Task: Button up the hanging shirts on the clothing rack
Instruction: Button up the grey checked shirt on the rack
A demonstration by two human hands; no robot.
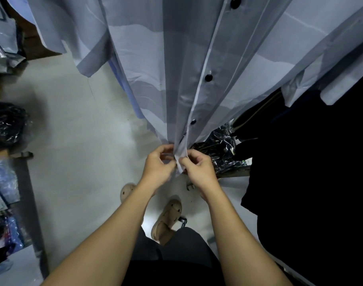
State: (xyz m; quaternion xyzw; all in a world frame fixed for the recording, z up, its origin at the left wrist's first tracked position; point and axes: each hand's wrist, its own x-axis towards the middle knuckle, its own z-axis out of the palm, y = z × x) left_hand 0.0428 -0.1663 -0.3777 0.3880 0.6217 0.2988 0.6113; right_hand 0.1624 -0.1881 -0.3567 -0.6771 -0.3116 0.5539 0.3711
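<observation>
A grey and pale-blue patterned shirt (155,58) hangs in front of me, its front placket running down the middle. Three black buttons sit fastened along the placket (208,77). At the bottom hem, my left hand (159,164) pinches the left edge of the placket and my right hand (197,166) pinches the right edge, fingertips nearly touching. The lowest button is hidden between my fingers and the fabric.
Black garments (310,172) hang close on the right. A light-blue shirt (122,79) hangs behind the grey one. Plastic-wrapped clothes (219,149) lie on a low rack bar behind my hands. Packed bundles and shelving (7,124) line the left. My feet in beige shoes (168,219) stand on the pale floor.
</observation>
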